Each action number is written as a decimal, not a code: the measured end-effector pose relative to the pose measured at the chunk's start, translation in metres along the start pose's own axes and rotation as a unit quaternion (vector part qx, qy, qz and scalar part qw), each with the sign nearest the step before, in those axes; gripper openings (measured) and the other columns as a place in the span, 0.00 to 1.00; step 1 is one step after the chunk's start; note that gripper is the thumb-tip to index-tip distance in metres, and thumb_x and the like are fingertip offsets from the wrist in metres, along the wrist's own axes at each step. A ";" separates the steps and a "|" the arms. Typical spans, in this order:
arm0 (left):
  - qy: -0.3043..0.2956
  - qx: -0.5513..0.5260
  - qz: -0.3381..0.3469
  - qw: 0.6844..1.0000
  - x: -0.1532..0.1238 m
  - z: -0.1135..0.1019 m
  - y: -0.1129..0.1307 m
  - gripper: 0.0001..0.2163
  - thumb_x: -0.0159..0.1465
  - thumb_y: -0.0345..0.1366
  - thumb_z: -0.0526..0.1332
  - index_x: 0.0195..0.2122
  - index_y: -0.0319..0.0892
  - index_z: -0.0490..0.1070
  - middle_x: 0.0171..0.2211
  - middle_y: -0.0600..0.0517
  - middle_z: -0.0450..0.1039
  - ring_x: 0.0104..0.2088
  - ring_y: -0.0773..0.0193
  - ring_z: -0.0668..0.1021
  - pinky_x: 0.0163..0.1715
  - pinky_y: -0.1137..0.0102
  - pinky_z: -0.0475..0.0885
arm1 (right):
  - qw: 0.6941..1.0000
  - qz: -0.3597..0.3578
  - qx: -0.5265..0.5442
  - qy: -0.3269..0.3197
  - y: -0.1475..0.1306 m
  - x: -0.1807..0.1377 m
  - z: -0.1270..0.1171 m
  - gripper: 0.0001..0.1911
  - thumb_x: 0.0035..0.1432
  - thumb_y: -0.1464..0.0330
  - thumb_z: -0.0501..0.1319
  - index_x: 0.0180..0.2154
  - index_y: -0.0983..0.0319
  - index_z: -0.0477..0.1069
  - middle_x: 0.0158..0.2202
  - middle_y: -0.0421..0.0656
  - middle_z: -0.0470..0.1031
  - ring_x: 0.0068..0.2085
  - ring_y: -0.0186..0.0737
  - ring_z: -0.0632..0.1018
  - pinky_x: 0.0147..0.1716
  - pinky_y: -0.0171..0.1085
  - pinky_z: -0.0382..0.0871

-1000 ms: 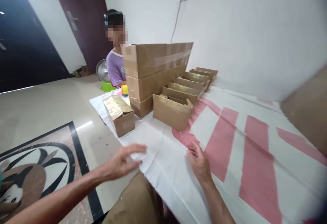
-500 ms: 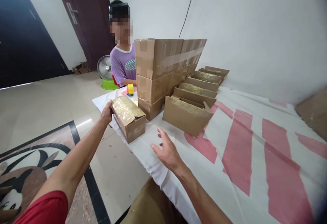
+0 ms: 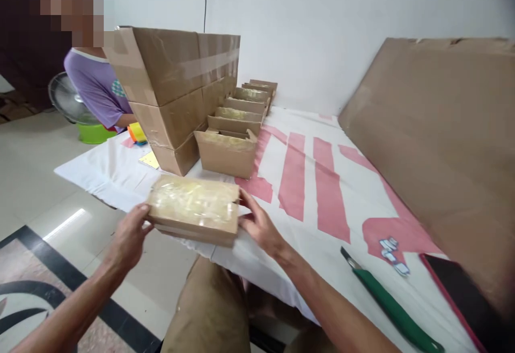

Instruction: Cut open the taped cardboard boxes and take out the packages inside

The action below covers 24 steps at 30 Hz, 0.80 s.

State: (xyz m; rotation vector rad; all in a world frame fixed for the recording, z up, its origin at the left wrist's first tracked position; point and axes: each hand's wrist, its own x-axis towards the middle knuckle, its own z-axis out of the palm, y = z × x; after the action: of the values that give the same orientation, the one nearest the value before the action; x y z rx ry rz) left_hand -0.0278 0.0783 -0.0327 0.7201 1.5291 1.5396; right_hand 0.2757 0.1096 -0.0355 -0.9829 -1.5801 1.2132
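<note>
A small cardboard box (image 3: 197,208) with shiny clear tape across its top sits at the near edge of the cloth-covered table, slightly blurred. My left hand (image 3: 131,235) grips its left end, thumb near the top edge. On the opposite end, my right hand (image 3: 259,224) has its fingers and thumb against the box, so the box is held between both hands. Just behind it stands a row of open-topped cardboard boxes (image 3: 227,154), and left of that rises a stack of taped cardboard boxes (image 3: 173,68).
A green-handled utility knife (image 3: 390,304) and a phone (image 3: 462,299) lie at the right. A large cardboard sheet (image 3: 438,144) stands along the right side. A person in a purple shirt (image 3: 90,87) sits behind the stack, near orange and yellow tape rolls (image 3: 137,133).
The box has been turned crosswise and brought nearer to me. My right hand, free before, now holds its right end. My view has swung to the right.
</note>
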 end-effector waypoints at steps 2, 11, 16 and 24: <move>-0.093 0.033 0.001 0.995 -0.035 0.032 -0.009 0.22 0.52 0.55 0.69 0.40 0.43 0.77 0.43 0.50 0.79 0.46 0.53 0.78 0.43 0.62 0.76 | 0.999 0.025 -0.006 0.040 -0.007 -0.038 -0.043 0.38 0.58 0.69 0.61 0.70 0.54 0.60 0.66 0.47 0.69 0.62 0.51 0.74 0.51 0.45 0.78; -0.303 0.088 0.007 0.949 -0.124 0.108 -0.022 0.29 0.57 0.59 0.69 0.52 0.43 0.76 0.51 0.44 0.79 0.54 0.46 0.78 0.53 0.57 0.75 | 0.972 0.072 -0.029 0.222 -0.002 -0.162 -0.129 0.28 0.60 0.59 0.65 0.61 0.54 0.72 0.59 0.47 0.77 0.59 0.50 0.77 0.57 0.46 0.74; -0.250 0.077 0.014 0.965 -0.118 0.097 -0.030 0.28 0.58 0.54 0.70 0.55 0.45 0.74 0.56 0.45 0.77 0.59 0.46 0.76 0.59 0.56 0.72 | 0.943 0.060 -0.201 0.257 0.003 -0.194 -0.146 0.15 0.62 0.61 0.61 0.48 0.57 0.79 0.56 0.47 0.79 0.57 0.49 0.78 0.53 0.45 0.76; -0.204 0.023 0.112 0.972 -0.111 0.132 -0.023 0.24 0.61 0.44 0.66 0.58 0.45 0.71 0.60 0.45 0.73 0.64 0.46 0.71 0.64 0.52 0.67 | 0.792 0.097 -0.570 0.198 0.044 -0.258 -0.202 0.20 0.60 0.56 0.57 0.47 0.59 0.78 0.47 0.53 0.82 0.46 0.58 0.81 0.45 0.54 0.75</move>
State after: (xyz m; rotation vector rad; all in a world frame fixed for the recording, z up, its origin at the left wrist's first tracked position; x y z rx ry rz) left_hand 0.1440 0.0482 -0.0262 1.1900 1.2077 1.4074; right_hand 0.5464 -0.0690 -0.0991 -2.0233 -1.8320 -0.0316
